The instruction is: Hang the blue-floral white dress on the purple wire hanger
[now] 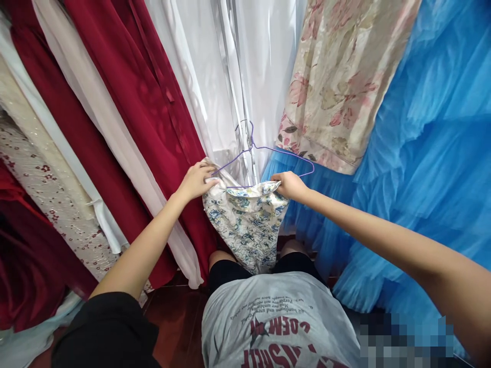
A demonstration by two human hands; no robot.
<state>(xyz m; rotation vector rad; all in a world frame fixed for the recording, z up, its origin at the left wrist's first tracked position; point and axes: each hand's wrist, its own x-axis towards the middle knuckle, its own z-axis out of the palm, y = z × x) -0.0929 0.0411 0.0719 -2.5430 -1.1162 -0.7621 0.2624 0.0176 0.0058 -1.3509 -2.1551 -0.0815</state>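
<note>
A red dress (130, 82) hangs on the left. Beside it, the left hand (197, 180) is clamped on one top corner of the flowered garment (245, 225), which hangs down between both hands. The purple hanger (253, 146) sits at its neckline. The right hand (291, 185), well apart, pinches the other side, near a blue dress (433, 168).

the white fabric (270, 66) is bright, the floor (176, 324) dim, the edges stretched.

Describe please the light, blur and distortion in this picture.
Head view: light dapples the long dark-red cloth; the white-and-blue floral garment looks sharp; layered blue tulle looks softer; wide-angle distortion seems to stretch the bare right arm; a pixelated patch sits lower right.
</note>
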